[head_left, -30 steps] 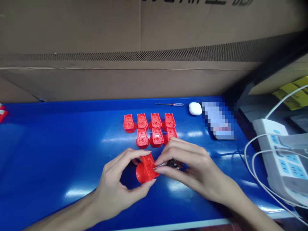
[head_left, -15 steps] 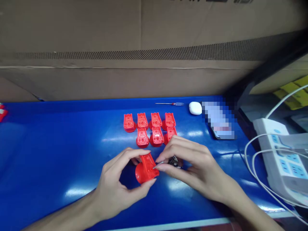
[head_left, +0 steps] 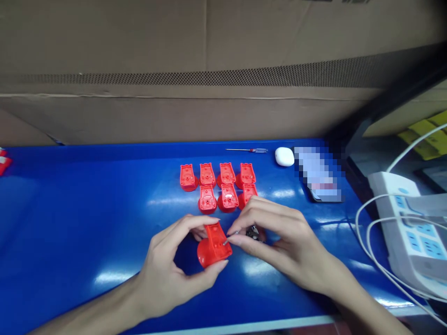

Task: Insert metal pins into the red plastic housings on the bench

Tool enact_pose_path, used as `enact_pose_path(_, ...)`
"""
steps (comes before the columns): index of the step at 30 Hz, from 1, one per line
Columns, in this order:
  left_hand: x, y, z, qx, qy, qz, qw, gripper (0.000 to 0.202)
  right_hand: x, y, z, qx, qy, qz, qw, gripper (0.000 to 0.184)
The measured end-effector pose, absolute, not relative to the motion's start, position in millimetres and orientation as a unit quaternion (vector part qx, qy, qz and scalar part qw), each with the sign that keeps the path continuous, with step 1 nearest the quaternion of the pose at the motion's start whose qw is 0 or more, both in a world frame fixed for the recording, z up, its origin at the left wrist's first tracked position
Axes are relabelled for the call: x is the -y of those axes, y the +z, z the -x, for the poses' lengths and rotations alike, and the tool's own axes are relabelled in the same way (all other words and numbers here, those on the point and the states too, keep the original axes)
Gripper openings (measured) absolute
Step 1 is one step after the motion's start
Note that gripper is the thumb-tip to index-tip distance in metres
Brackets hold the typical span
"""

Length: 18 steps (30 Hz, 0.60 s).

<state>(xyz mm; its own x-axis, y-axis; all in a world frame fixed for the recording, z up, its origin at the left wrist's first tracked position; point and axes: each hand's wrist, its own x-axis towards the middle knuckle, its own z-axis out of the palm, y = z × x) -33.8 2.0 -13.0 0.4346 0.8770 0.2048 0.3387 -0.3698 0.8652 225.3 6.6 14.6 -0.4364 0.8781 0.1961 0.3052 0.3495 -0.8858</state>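
Note:
My left hand (head_left: 174,265) grips a red plastic housing (head_left: 213,244) between thumb and fingers, its hollow side turned up and its round flared end toward the palm. Pinched in the thumb and forefinger of my right hand (head_left: 275,232) is a small metal pin (head_left: 230,237), its tip at the inside of the housing. More small metal parts (head_left: 254,232) lie within the curled fingers of that hand; their kind is too small to tell. Behind my hands, several matching red housings (head_left: 207,199) stand in two rows, one partly covered by my right hand.
A screwdriver (head_left: 256,150), a white rounded case (head_left: 284,157) and a phone with a blurred screen (head_left: 319,174) lie along the back of the blue table (head_left: 87,209). At right sit a power strip (head_left: 408,232) and white cables. Cardboard (head_left: 139,118) walls off the rear.
The pin's tip has shifted slightly within the housing. Both hands keep their grip and nearly the same place; the whole view has moved a touch.

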Motion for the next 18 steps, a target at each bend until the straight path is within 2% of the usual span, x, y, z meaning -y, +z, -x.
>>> enact_pose_path(7, -2.1, -14.2, 34.0, -0.402, 0.342, -0.747, 0.405, 0.053, -5.8, 14.1, -225.1, 0.738, 0.406, 0.411, 0.348, 0.007)
enact_pose_path(18, -5.4, -11.7, 34.8, -0.38, 0.344, -0.748, 0.422, 0.04, -4.9, 14.9, -224.8, 0.702, 0.432, 0.447, 0.348, 0.012)
